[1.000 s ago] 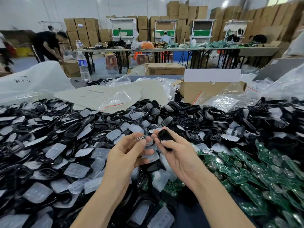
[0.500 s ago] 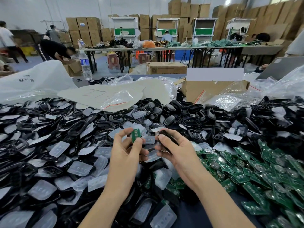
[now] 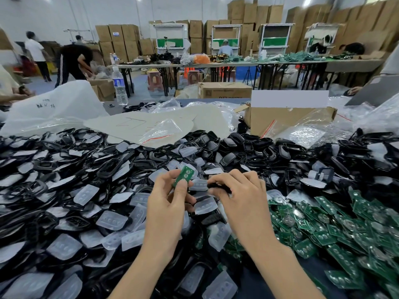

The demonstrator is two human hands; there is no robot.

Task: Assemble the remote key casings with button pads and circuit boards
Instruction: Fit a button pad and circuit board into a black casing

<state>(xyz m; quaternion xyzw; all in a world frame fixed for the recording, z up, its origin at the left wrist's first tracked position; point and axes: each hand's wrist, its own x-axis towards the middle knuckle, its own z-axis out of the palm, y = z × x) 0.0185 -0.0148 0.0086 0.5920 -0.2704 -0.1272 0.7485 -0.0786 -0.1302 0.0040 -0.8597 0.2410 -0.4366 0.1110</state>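
1. Both hands hold parts: the left hand [image 3: 170, 203] pinches 1 green circuit board [image 3: 183, 176] between thumb and fingers, and the right hand [image 3: 239, 197] curls around 1 black casing [image 3: 218, 187].
2. Since 1 second ago the board is turned from edge-on to facing the camera, upright, just beside the casing.
3. I judge the board is now oriented for seating in the casing, so this unit is in mid-assembly.

Glossy black plastic casings [image 3: 112, 167], translucent matt pads [image 3: 111, 220].
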